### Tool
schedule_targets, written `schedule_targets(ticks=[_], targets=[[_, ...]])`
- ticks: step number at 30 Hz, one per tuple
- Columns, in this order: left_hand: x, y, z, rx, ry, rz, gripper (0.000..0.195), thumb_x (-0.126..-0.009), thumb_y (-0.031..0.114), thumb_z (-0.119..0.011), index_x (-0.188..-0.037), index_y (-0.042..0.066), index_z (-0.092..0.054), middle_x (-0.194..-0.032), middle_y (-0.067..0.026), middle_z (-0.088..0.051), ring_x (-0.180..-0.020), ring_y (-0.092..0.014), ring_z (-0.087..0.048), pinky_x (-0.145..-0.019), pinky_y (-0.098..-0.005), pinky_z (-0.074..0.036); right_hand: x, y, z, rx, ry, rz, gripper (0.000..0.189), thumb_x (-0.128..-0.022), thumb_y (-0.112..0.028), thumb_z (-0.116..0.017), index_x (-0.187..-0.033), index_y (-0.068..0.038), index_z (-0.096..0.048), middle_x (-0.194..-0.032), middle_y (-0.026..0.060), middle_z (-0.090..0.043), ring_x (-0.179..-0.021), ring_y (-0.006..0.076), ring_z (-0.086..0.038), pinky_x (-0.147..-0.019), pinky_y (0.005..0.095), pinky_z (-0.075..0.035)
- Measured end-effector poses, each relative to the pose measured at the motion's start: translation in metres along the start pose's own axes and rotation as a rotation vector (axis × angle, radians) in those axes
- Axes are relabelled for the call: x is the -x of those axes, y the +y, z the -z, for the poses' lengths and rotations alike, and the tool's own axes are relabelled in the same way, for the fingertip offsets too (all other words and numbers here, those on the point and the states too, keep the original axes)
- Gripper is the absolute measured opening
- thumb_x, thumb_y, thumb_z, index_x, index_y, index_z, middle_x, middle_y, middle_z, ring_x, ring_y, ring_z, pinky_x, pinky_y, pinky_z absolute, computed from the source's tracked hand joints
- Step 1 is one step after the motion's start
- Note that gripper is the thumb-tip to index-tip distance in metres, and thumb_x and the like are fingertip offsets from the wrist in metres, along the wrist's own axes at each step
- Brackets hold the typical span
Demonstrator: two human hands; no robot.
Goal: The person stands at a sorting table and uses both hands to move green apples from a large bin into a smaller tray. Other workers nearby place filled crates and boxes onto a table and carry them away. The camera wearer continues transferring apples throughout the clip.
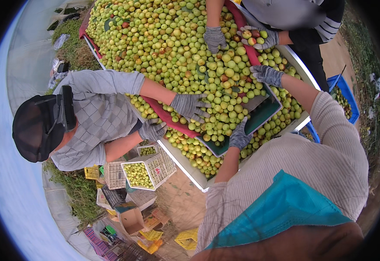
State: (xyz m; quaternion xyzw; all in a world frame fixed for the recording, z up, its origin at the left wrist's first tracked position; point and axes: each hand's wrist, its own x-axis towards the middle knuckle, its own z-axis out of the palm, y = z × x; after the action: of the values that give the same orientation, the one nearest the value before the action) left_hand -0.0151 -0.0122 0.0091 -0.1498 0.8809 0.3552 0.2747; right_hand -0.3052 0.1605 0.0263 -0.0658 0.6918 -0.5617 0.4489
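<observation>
My left hand [240, 135], in a grey knit glove, lies across the near rim of a dark green tray [258, 119], fingers inside it, gripping the rim. My right hand [268, 75], gloved alike, is at the tray's far right corner, by the end of a red cloth edging [251, 53]; whether its fingers hold anything is hidden. Small green and reddish fruits, like jujubes [232, 111], spread from a large heap [163, 42] into the tray. More fruits [287, 104] lie below and around the tray, inside a pale-walled bin [183, 168].
A co-worker's gloved hands [190, 106] are at the left, on the heap and its red edging. Another person's gloved hand [215, 39] touches the heap; their other [258, 39] holds several fruits. White crates [154, 171], cardboard boxes [132, 221] and a blue crate [353, 98] stand on the ground.
</observation>
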Motion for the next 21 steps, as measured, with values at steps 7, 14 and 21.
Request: schedule_targets(ticks=[7,14,21], targets=[[-0.005,0.009,0.006,-0.134,-0.105,0.101,0.089,-0.085,0.033,-0.077,-0.162,0.023,-0.033,-0.148,-0.019,-0.054,-0.135,-0.037,-0.054,-0.117,-0.0461,-0.04,-0.093,-0.038,-0.069,0.94,0.31,-0.134,0.066,-0.093,-0.016,-0.059,-0.156,-0.006,-0.039,-0.14,0.029,-0.058,-0.134,0.0406,-0.056,-0.107,0.0506,-0.049],[-0.002,0.005,0.006,-0.123,-0.049,0.041,0.083,-0.086,0.032,-0.076,-0.159,0.019,-0.038,-0.144,-0.022,-0.057,-0.131,-0.038,-0.057,-0.113,-0.0445,-0.043,-0.131,-0.03,-0.046,1.188,0.074,0.191,0.041,-0.099,-0.02,-0.054,-0.138,-0.008,-0.057,-0.117,0.0153,-0.07,-0.102,0.0307,-0.068,-0.09,0.0418,-0.055],[-0.005,0.004,0.003,-0.152,-0.102,0.06,0.081,-0.085,0.034,-0.077,-0.157,0.018,-0.043,-0.145,-0.0215,-0.056,-0.135,-0.037,-0.054,-0.115,-0.0433,-0.042,-0.089,-0.041,0.013,0.557,0.032,0.341,0.019,-0.101,-0.018,-0.054,-0.111,-0.005,-0.065,-0.086,0.0126,-0.07,-0.075,0.0297,-0.067,-0.068,0.0404,-0.055]])
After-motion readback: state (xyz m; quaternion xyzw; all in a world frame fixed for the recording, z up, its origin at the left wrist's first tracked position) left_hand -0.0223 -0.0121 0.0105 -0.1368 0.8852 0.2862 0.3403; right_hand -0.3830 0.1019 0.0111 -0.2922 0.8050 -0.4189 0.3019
